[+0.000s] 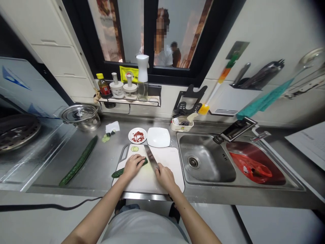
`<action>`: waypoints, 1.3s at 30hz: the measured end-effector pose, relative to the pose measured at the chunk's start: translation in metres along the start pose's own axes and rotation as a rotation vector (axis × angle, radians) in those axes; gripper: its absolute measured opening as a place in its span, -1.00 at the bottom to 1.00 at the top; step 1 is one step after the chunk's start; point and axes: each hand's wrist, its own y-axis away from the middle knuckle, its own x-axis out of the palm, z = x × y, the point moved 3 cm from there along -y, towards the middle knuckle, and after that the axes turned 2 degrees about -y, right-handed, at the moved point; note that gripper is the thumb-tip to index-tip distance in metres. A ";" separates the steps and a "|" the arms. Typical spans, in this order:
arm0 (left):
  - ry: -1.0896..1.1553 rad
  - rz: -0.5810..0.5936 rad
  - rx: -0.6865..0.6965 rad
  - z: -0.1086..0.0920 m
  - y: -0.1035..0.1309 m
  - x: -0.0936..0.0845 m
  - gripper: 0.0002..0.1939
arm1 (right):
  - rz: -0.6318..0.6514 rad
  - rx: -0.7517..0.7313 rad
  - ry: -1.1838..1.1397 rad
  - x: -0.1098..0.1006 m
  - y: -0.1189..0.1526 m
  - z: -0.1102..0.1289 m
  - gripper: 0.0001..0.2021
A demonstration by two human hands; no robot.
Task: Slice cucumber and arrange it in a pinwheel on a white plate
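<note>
My left hand (133, 165) is closed over a cucumber (118, 173) that lies across the white cutting board (167, 181), its cut end pointing right. A kitchen knife (151, 157) is gripped by the handle in my right hand (165, 176). Its blade angles away to the upper left, just right of the cucumber's cut end. Two thin cucumber slices (134, 148) rest near the board's far edge. Beyond the board stand a small plate of chopped red pieces (137, 136) and a bare white square plate (158, 137).
A whole cucumber (79, 162) lies on the steel counter at left, with cucumber scraps (106, 138) by a white tissue (112, 127). Behind is a lidded pot (83, 118). Right of the board is a double sink (208, 181) holding a red plastic bag (250, 167), under a black faucet (235, 130).
</note>
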 end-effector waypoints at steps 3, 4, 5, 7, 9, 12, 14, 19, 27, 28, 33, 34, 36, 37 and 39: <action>0.015 0.041 -0.010 -0.001 0.001 0.003 -0.71 | 0.010 -0.018 0.042 0.001 -0.001 0.003 -0.72; 0.016 0.051 -0.011 -0.001 0.001 0.004 -0.71 | 0.013 -0.020 0.050 0.001 -0.002 0.004 -0.71; 0.015 0.054 -0.011 -0.002 0.002 0.004 -0.71 | 0.019 -0.020 0.057 0.001 -0.002 0.005 -0.72; 0.006 0.047 -0.006 -0.003 0.004 0.005 -0.70 | 0.032 -0.016 0.068 0.001 -0.002 0.007 -0.72; -0.006 0.034 0.004 -0.003 0.005 0.005 -0.70 | 0.042 -0.018 0.077 0.002 -0.001 0.008 -0.72; -0.017 0.024 0.014 -0.003 0.006 0.007 -0.71 | 0.047 -0.030 0.086 0.002 0.000 0.010 -0.72; -0.022 0.028 0.017 -0.003 0.006 0.007 -0.71 | 0.049 -0.032 0.093 0.002 0.001 0.011 -0.72; -0.039 0.023 0.026 -0.004 0.007 0.007 -0.71 | 0.081 -0.012 0.102 -0.001 0.003 0.016 -0.71; -0.041 0.016 0.032 -0.006 0.007 0.006 -0.72 | 0.152 -0.007 0.119 -0.003 0.008 0.020 -0.69; -0.042 0.020 0.033 -0.006 0.007 0.006 -0.71 | 0.155 -0.010 0.117 -0.003 0.009 0.020 -0.69; -0.044 0.028 0.036 -0.005 0.007 0.006 -0.71 | 0.182 -0.016 0.105 -0.003 0.019 0.014 -0.68; -0.042 0.027 0.036 -0.005 0.007 0.006 -0.71 | 0.186 -0.018 0.101 -0.003 0.021 0.013 -0.68; -0.037 0.024 0.036 -0.005 0.006 0.006 -0.71 | 0.197 -0.021 0.094 -0.004 0.024 0.012 -0.67; -0.034 0.023 0.036 -0.005 0.006 0.006 -0.71 | 0.202 -0.020 0.093 -0.004 0.025 0.012 -0.67; -0.023 0.026 0.037 -0.004 0.005 0.006 -0.71 | 0.203 -0.017 0.097 -0.005 0.025 0.012 -0.67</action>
